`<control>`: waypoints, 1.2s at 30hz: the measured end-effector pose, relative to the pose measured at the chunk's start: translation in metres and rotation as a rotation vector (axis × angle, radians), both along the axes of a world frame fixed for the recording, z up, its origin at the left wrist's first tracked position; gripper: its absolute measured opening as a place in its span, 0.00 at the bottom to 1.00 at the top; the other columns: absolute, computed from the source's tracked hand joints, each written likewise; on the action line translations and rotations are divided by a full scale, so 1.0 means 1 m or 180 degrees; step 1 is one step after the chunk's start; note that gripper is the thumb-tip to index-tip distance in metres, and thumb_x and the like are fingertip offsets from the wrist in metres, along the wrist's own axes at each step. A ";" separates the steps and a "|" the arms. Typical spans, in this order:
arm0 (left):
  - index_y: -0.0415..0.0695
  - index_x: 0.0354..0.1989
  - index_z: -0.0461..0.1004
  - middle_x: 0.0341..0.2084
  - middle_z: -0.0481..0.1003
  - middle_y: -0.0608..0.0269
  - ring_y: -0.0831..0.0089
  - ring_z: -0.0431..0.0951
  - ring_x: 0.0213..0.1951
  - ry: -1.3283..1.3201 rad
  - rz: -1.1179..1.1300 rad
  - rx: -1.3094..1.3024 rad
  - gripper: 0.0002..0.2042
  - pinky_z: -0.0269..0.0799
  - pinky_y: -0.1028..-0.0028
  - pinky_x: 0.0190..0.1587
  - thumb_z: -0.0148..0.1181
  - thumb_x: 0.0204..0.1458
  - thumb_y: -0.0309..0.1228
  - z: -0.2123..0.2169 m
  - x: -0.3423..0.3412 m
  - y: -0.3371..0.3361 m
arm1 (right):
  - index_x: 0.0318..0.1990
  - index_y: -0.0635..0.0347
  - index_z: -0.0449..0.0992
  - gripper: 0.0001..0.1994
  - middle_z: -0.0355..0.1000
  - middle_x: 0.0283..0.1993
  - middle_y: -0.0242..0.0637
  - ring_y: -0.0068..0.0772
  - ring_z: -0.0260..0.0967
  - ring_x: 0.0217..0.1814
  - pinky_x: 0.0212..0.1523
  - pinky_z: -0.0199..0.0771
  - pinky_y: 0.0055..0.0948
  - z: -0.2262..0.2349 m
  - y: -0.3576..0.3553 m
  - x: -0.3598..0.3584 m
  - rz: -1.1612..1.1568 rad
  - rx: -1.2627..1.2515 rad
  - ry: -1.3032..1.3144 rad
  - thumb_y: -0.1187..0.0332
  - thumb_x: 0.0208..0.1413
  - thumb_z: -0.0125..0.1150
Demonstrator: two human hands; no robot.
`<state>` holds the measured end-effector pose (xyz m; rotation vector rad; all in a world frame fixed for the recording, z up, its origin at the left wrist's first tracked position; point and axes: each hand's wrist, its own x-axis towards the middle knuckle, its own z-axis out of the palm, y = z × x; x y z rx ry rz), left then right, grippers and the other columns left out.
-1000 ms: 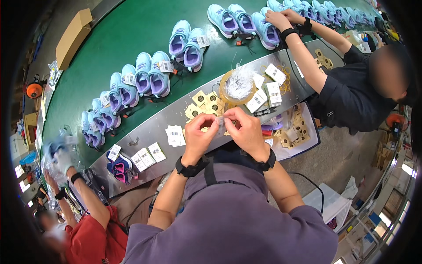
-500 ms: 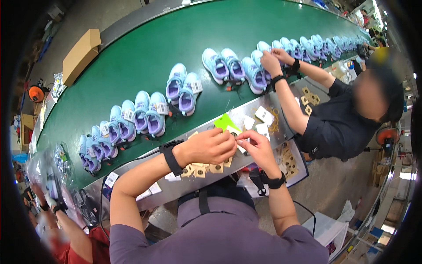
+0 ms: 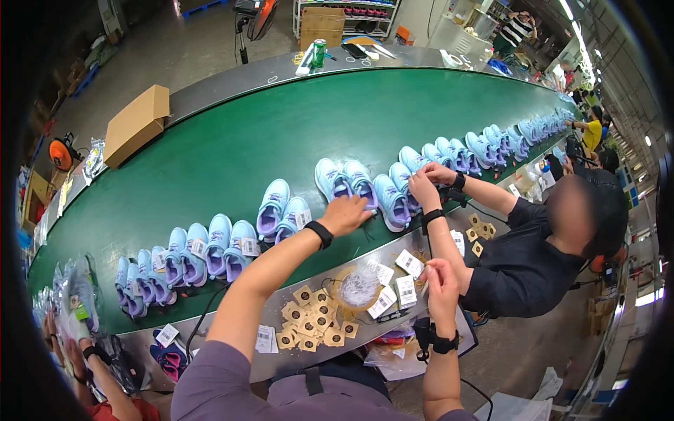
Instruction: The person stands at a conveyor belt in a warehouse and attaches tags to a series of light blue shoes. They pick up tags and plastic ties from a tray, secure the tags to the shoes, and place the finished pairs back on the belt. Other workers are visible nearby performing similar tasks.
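A pair of light-blue sneakers (image 3: 328,174) with lilac linings stands on the green conveyor belt (image 3: 232,161), heels toward me. My left hand (image 3: 342,215) reaches over the heels, its fingers closed at the collar of the right-hand shoe; the fingertips are partly hidden. Low over the metal ledge, my right hand (image 3: 442,281) pinches thumb and fingers around something too small to make out. Beside it lie white barcode tags (image 3: 406,290) and a round bundle of clear fasteners (image 3: 359,286). Square tan cards (image 3: 309,321) with dark round prints are heaped farther left.
More light-blue sneakers (image 3: 196,256) line the belt on both sides. A co-worker in black (image 3: 526,245) handles shoes close on my right; another person's arm (image 3: 112,379) shows at lower left. A cardboard box (image 3: 137,125) and a green can (image 3: 319,53) stand along the far edge.
The view has tilted up. My hands, together over the ledge before, are now apart: the left has gone forward to the sneakers, the right stays over the ledge.
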<state>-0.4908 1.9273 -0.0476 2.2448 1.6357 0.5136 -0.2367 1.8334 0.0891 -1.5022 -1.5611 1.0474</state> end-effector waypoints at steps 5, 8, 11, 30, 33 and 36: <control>0.47 0.53 0.63 0.49 0.66 0.58 0.53 0.73 0.35 0.0296 0.0194 -0.0282 0.20 0.65 0.56 0.38 0.50 0.54 0.41 -0.056 0.010 0.025 | 0.36 0.62 0.73 0.04 0.69 0.22 0.35 0.22 0.65 0.23 0.25 0.65 0.22 -0.011 0.004 0.012 0.0257 -0.0090 -0.0678 0.72 0.55 0.55; 0.50 0.52 0.64 0.49 0.65 0.60 0.53 0.73 0.35 0.0424 -0.0201 -0.0269 0.19 0.64 0.57 0.39 0.51 0.52 0.41 -0.068 0.013 0.034 | 0.38 0.61 0.73 0.05 0.69 0.24 0.35 0.23 0.66 0.24 0.26 0.65 0.23 -0.019 0.019 0.009 0.0400 0.0019 -0.0754 0.71 0.56 0.54; 0.49 0.47 0.66 0.42 0.68 0.59 0.53 0.74 0.35 0.0080 -0.0167 -0.0362 0.16 0.66 0.56 0.37 0.52 0.52 0.41 -0.068 0.015 0.031 | 0.41 0.60 0.71 0.07 0.70 0.26 0.36 0.27 0.67 0.27 0.27 0.66 0.26 -0.035 0.044 0.000 0.0569 0.0007 -0.0762 0.71 0.57 0.51; 0.40 0.31 0.75 0.29 0.75 0.55 0.56 0.75 0.30 -0.1382 0.0394 0.0078 0.07 0.71 0.64 0.35 0.57 0.44 0.26 -0.079 -0.049 0.043 | 0.39 0.49 0.77 0.10 0.76 0.32 0.41 0.47 0.73 0.40 0.40 0.71 0.41 -0.185 0.192 -0.116 0.2151 -0.0639 -0.2395 0.67 0.49 0.53; 0.40 0.29 0.79 0.25 0.78 0.54 0.61 0.78 0.30 -0.1229 0.0275 -0.1140 0.07 0.72 0.68 0.35 0.58 0.40 0.24 -0.086 -0.058 0.071 | 0.41 0.52 0.75 0.11 0.76 0.31 0.41 0.45 0.73 0.38 0.38 0.71 0.40 -0.206 0.193 -0.127 0.1800 -0.0670 -0.1831 0.68 0.50 0.52; 0.38 0.29 0.79 0.21 0.77 0.55 0.69 0.77 0.23 -0.1033 0.0085 -0.1854 0.09 0.72 0.72 0.26 0.61 0.37 0.27 -0.077 -0.064 0.088 | 0.40 0.55 0.73 0.10 0.75 0.29 0.42 0.46 0.73 0.34 0.34 0.70 0.42 -0.214 0.187 -0.138 0.1681 -0.0086 -0.1819 0.68 0.51 0.51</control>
